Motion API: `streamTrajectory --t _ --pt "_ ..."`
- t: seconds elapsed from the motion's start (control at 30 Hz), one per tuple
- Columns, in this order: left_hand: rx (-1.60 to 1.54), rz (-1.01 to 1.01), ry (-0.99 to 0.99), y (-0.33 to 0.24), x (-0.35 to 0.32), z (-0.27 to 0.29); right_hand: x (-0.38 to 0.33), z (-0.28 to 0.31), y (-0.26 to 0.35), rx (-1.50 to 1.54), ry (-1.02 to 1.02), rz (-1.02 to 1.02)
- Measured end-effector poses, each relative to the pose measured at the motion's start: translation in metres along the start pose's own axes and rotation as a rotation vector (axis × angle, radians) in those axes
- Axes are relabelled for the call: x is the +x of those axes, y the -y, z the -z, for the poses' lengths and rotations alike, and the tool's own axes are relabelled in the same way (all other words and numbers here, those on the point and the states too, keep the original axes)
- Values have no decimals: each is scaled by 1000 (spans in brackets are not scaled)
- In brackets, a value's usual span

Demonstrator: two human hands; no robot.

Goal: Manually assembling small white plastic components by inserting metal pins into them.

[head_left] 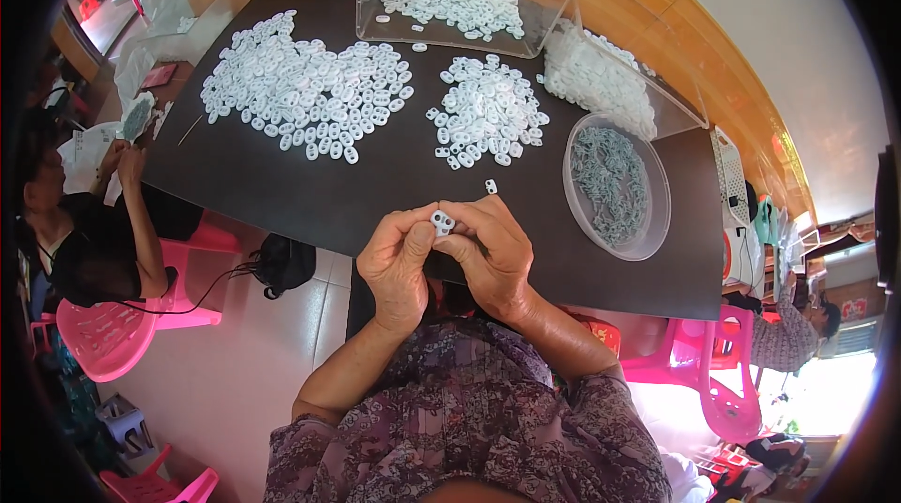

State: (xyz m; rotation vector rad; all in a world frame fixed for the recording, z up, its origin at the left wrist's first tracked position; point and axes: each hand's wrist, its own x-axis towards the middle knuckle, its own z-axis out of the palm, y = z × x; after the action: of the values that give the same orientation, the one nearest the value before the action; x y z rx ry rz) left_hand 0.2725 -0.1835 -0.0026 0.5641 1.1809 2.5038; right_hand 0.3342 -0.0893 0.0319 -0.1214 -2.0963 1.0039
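My left hand [394,273] and my right hand [496,254] meet above the table's near edge. Between their thumbs and fingers they pinch a small white plastic piece with dark holes [443,221]. It may be more than one part pressed together; I cannot tell. A loose white two-holed piece [491,186] lies just beyond my right hand. Farther off sits a small pile of white oval pieces [490,114], with a larger pile of similar pieces [300,85] to its left. At the right, a round clear tub [660,221] holds small grey-green parts [608,184].
A clear box [371,24] with white pieces lies at the back of the dark table [394,184]. Beside it, another clear container [690,109] stands near a heap of white pieces. Pink chairs [113,339] stand at left and right. Another person [94,231] works at the left.
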Motion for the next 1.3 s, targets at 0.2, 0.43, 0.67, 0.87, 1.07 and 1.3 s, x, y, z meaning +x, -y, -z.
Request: streamTrajectory --t 0.2,0.43,0.67,0.87,1.07,1.3 --pt "-7 66 3 -9 2 -3 -4 -2 0 31 -7 -84" --pt "-6 71 6 -11 1 -1 -2 -3 -1 -51 -26 45" --pt "49 -51 47 -1 -2 3 -4 -7 0 -17 -60 59" --pt "149 -144 32 6 -7 2 -6 -11 -3 -56 -96 151" --pt "191 -212 12 9 -7 0 -8 -12 -6 -34 -97 190" --pt "115 -90 -10 1 -8 1 -9 -14 -7 -103 -53 251"
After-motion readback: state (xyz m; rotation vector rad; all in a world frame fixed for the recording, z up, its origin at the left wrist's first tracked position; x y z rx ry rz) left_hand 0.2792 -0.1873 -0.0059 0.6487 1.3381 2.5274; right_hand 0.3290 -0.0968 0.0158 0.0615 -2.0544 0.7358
